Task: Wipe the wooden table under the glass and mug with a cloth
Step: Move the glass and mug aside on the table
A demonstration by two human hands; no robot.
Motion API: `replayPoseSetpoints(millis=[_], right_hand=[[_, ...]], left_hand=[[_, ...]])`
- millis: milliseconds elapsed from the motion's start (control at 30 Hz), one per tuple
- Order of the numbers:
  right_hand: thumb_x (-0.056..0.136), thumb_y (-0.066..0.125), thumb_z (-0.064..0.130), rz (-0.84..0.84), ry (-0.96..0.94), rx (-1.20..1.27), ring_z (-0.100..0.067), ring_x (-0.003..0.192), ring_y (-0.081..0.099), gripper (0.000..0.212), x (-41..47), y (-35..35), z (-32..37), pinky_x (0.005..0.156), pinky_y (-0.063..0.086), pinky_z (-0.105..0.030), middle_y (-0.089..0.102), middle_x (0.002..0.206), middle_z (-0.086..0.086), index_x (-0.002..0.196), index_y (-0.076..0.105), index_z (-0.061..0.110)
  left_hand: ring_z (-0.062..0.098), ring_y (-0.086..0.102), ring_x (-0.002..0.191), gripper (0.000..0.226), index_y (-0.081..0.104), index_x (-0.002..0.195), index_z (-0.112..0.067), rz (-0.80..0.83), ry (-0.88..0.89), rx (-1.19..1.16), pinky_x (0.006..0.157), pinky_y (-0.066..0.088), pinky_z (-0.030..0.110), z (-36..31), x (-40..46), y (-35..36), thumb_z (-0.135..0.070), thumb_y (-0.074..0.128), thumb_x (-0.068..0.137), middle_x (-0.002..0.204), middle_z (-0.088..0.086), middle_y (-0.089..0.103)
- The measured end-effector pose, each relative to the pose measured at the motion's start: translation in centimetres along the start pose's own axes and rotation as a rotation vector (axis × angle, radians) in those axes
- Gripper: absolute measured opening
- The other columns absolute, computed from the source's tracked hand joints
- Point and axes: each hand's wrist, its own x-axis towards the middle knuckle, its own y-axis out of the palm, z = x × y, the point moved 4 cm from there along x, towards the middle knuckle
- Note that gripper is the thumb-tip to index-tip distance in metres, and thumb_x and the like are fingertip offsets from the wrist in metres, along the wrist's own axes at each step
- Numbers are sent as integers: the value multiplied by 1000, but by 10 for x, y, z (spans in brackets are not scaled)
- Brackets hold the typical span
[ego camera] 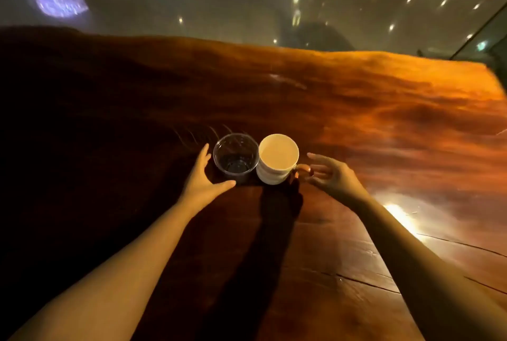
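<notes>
Two bare forearms reach over a dark wooden counter (pixel 315 258) toward a mug (pixel 277 159). The left hand (pixel 201 176), open, cups around the glass (pixel 236 158) touching the mug's left. The right hand (pixel 329 174), open, nears the mug's handle. Next, likely lifting both. No cloth visible; beyond lies blurred darkness.

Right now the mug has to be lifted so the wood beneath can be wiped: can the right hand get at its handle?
Probably yes. The right hand is open beside the mug, its fingertips at the handle that points toward it, with nothing between them.
</notes>
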Motion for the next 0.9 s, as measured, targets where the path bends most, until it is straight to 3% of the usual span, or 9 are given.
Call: replayPoseSetpoints(millis=[200, 433, 600, 800, 900], right_hand=[[79, 69, 12, -23, -66, 123, -15, 84, 69, 24, 10, 4, -6, 70, 60, -40, 72, 97, -9, 101, 67, 21], [82, 66, 7, -90, -118, 134, -2, 75, 68, 22, 8, 5, -1, 57, 60, -27, 68, 86, 7, 91, 63, 27], [83, 65, 6, -110, -131, 167, -5, 73, 69, 17, -4, 5, 16, 62, 58, -20, 70, 88, -4, 99, 67, 9], [82, 64, 6, 3, -180, 341, -20, 81, 70, 14, -46, 33, 57, 73, 60, -31, 73, 91, -7, 96, 69, 8], [81, 65, 2, 90, -227, 452, -18, 77, 70, 15, -66, 65, 88, 66, 58, -25, 75, 84, 2, 91, 70, 12]], left_hand=[[0, 36, 122, 93, 28, 136, -31, 3, 98, -94, 100, 32, 33, -4, 16, 24, -17, 82, 62, 134, -11, 41], [-1, 46, 110, 77, 41, 121, -36, -84, 103, -114, 98, 42, 36, -7, 17, 29, -17, 83, 60, 121, -11, 50], [5, 50, 112, 80, 40, 125, -34, -102, 92, -120, 86, 41, 26, -9, -1, 14, -23, 83, 59, 120, -11, 51], [5, 50, 112, 80, 39, 127, -34, -160, 58, -155, 91, 42, 31, 6, -67, -37, -20, 82, 61, 125, -7, 52], [7, 49, 116, 81, 37, 127, -37, -231, 30, -179, 89, 44, 30, 27, -115, -80, -16, 81, 62, 128, -5, 52]])
